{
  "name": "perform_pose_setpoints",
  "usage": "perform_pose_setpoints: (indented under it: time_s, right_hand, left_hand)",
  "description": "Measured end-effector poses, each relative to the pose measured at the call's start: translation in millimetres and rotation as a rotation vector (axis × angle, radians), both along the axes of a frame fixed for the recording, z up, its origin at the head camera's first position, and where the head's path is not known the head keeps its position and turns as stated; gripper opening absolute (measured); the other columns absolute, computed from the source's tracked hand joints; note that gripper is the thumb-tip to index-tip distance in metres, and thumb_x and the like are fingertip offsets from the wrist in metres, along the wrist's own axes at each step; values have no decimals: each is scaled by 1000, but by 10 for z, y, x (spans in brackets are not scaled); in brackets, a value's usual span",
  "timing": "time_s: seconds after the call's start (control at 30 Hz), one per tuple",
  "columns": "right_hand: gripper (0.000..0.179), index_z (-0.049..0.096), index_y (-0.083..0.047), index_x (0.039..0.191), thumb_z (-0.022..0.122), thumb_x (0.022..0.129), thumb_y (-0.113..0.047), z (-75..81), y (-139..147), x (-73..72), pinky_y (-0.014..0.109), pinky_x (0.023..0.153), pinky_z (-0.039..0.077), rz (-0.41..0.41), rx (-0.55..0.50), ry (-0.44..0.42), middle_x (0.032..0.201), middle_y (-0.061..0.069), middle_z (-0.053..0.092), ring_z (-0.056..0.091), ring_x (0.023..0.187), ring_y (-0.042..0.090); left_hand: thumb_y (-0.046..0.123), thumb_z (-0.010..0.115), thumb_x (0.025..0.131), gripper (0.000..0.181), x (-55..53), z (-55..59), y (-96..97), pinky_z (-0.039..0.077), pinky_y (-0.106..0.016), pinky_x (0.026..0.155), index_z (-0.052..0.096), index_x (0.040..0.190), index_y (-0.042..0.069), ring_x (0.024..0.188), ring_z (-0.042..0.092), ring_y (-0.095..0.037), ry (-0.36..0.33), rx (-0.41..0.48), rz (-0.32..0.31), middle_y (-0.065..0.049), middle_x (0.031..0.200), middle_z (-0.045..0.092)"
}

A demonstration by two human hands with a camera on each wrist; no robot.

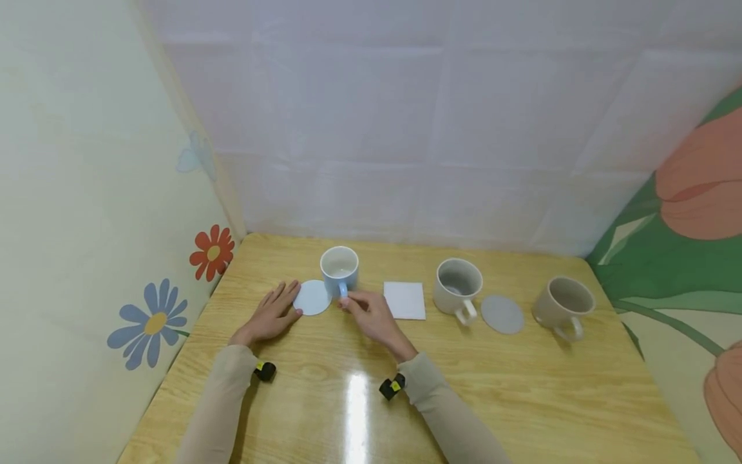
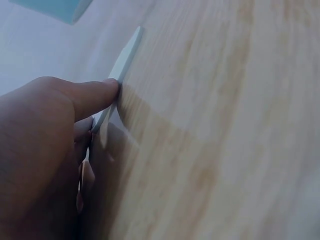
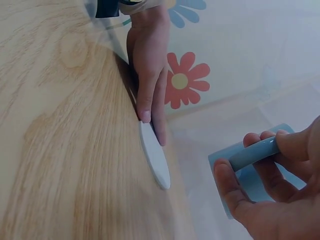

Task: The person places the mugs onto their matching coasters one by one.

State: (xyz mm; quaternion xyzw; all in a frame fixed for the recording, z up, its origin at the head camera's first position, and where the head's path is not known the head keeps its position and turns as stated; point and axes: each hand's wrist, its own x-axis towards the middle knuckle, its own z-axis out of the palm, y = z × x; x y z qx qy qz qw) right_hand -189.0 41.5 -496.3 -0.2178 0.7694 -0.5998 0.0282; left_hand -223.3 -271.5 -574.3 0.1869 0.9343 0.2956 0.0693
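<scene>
My right hand [image 1: 373, 316] grips the handle of a light blue mug [image 1: 332, 281], white inside. In the right wrist view the thumb and fingers curl round its handle [image 3: 255, 153], and the mug is held up off the table. Just below and left of it, in the head view, lies a round pale blue coaster [image 1: 313, 298]. My left hand [image 1: 269, 316] rests on the table at the coaster's left side with fingers extended. Its thumb [image 2: 97, 97] touches the coaster's edge in the left wrist view.
Right of the blue mug lie a white square coaster [image 1: 404, 301], a whitish mug [image 1: 447, 298], a round grey coaster [image 1: 502, 314] and a beige mug [image 1: 549, 309]. Behind the wooden table [image 1: 522, 393] hangs a pale cloth wall [image 1: 359, 129]; flowered panels stand at both sides.
</scene>
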Motion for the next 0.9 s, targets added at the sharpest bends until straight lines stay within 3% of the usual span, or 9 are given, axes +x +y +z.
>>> perform_pose_setpoints:
  time_s: [0.13, 0.2, 0.3, 0.57, 0.67, 0.9]
  right_hand:
    - [26, 79, 4, 117, 65, 108, -15, 24, -8, -12, 36, 90, 65, 17, 6, 15, 113, 26, 78, 76, 104, 37]
    - [25, 79, 3, 117, 64, 108, -15, 40, -18, -15, 44, 92, 65, 23, 3, 4, 113, 25, 78, 76, 104, 36]
    - [26, 78, 5, 117, 63, 108, -15, 72, -37, -19, 49, 94, 64, 26, 9, -9, 113, 23, 78, 75, 105, 35]
    - [25, 78, 4, 118, 64, 108, -14, 93, -78, -44, 33, 90, 65, 41, -1, 6, 112, 27, 77, 77, 103, 33]
    - [25, 79, 3, 117, 64, 108, -15, 85, -94, -61, 32, 91, 64, 46, -3, -4, 112, 28, 76, 77, 104, 32]
    - [24, 80, 1, 116, 65, 107, -16, 53, -131, -99, 34, 90, 64, 27, 14, -12, 110, 19, 79, 76, 103, 28]
  left_hand:
    - [39, 55, 111, 74, 35, 84, 38, 2, -68, 131, 24, 170, 8, 165, 6, -48, -17, 9, 10, -15, 178, 19]
    - [36, 56, 111, 74, 50, 120, 55, 1, -67, 131, 24, 170, 7, 165, 5, -47, -36, 16, 20, -16, 178, 19]
    - [39, 55, 111, 74, 54, 98, 51, 1, -67, 131, 24, 170, 7, 165, 6, -48, -24, 22, 20, -15, 178, 20]
    - [49, 51, 111, 76, 43, 29, 16, 2, -66, 131, 23, 171, 12, 165, 5, -45, 3, 33, 5, -12, 179, 19]
    - [46, 53, 111, 75, 52, 46, 28, 3, -67, 131, 25, 171, 10, 165, 6, -46, 5, 37, 9, -13, 179, 20]
    - [33, 59, 110, 72, 84, 120, 80, 3, -68, 131, 28, 169, 5, 164, 8, -48, 0, 46, 32, -17, 177, 23]
